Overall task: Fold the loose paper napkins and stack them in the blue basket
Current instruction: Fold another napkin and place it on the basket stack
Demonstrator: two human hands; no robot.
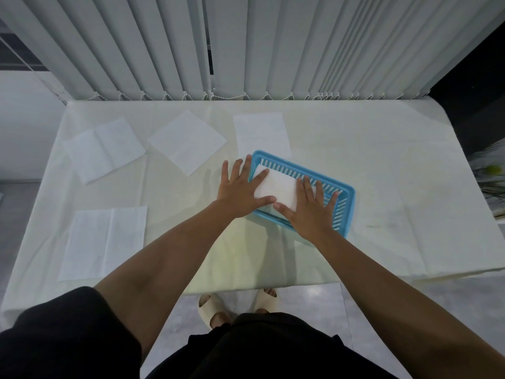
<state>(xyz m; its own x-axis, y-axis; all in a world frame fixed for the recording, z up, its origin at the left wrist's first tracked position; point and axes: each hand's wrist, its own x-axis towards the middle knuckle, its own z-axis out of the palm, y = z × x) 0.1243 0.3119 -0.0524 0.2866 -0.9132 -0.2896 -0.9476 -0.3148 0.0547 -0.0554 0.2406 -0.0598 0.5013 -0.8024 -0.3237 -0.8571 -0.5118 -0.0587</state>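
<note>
- The left hand (240,192) lies flat, fingers straight and spread. Its forefinger and thumb press on the folded napkin (278,187), and its other fingers reach over the basket's near-left rim.
- The right hand (311,212) is also flat and splayed, holding nothing. Its thumb and fingers press on the napkin's right end.
- The folded napkin sits between and under both hands. It is a plain white, thick-looking oblong lying lengthwise inside the blue basket (350,190).
- The basket is a slotted plastic rectangle, set askew on the white table (396,173).
- One loose napkin (262,132) lies just beyond the left fingertips, its near edge hidden behind the basket.
- Two more loose napkins (187,140) (103,149) lie beyond and left of the left hand.
- A fourth napkin (102,243) lies left of the left forearm, flat, with a visible crease.
</note>
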